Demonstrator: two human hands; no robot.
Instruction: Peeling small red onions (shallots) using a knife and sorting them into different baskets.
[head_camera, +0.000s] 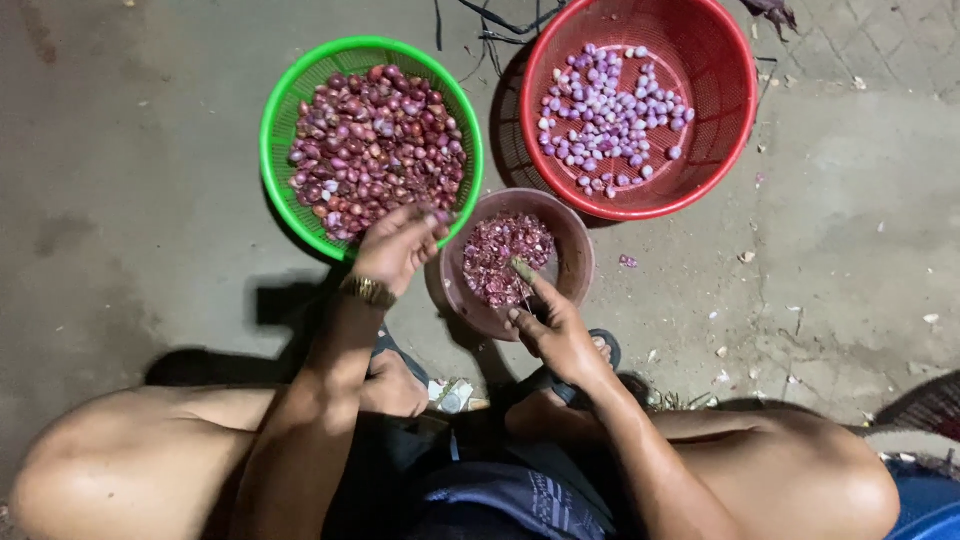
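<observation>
1. The left hand (398, 245), near the centre of the frame, reaches over the lower right rim of the green basket (275, 120); its fingers are curled onto an unpeeled shallot (440, 215) at the rim.
2. The green basket in the upper left is full of dark red unpeeled shallots.
3. The right hand (555, 330), just right of centre, is closed around a small knife (523, 272) over the brown bowl (575, 240).
4. The brown bowl holds purple peelings (500, 250).
5. The red basket (735, 90), upper right, holds pale peeled shallots (610, 115).
6. All three stand on the concrete floor (850, 220), touching or just beside one another.
</observation>
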